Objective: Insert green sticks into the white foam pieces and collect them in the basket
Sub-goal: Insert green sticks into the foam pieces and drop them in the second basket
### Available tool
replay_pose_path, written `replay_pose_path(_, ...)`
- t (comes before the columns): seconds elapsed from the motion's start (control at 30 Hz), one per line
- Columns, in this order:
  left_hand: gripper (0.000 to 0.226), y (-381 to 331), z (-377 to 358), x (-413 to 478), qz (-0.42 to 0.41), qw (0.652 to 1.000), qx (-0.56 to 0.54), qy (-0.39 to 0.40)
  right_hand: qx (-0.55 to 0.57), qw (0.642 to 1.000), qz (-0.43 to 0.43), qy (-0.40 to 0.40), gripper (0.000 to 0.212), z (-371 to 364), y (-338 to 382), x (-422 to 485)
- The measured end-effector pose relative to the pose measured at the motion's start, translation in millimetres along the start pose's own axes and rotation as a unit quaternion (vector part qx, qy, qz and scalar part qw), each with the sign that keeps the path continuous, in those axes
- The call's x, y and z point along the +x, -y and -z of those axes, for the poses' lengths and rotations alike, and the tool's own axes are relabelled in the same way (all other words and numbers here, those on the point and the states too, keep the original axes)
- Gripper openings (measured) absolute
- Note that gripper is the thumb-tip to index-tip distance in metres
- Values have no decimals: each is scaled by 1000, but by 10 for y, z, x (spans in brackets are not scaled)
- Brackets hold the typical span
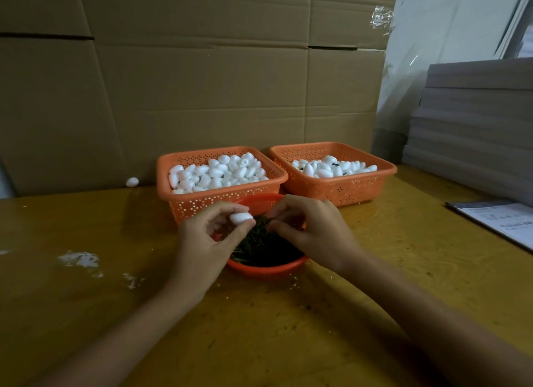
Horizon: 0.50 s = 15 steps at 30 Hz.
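Note:
My left hand (207, 236) pinches a white egg-shaped foam piece (240, 217) between thumb and fingers, over a round orange bowl (268, 268) full of green sticks (259, 245). My right hand (311, 230) hovers just right of the foam piece with thumb and forefinger pinched together; whether a stick is between them I cannot tell. Behind the bowl stand two orange baskets: the left basket (184, 202) is heaped with plain foam pieces, and the right basket (360, 187) holds foam pieces, some with green sticks showing.
A loose foam piece (132, 182) lies by the cardboard wall (202, 83) at the back. White foam crumbs (80, 259) dot the yellow table (259, 329) on the left. Grey stacked sheets (476, 121) and a printed paper (501, 222) sit on the right.

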State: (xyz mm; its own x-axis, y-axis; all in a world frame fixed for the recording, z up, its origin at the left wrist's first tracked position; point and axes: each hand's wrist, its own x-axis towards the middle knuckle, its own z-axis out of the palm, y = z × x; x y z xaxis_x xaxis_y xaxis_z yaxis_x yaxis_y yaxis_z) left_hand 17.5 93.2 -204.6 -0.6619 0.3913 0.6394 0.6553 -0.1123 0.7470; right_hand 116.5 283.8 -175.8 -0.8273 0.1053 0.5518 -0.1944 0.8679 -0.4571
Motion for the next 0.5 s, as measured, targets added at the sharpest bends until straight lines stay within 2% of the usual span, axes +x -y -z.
replay_pose_path(0.2,30,-16,3,9,-40,999,9,-11,12,1000,-12,-5,11,-56,21,-14)
replay_pose_path(0.33,50,-16,7,0,4,999,-29,-16,19,1000,-19,-7,11,-48,15,-13)
replay_pose_path(0.5,38,4,15,-5,6,999,-42,-13,19,1000,-17,-7,10,-54,28,-7)
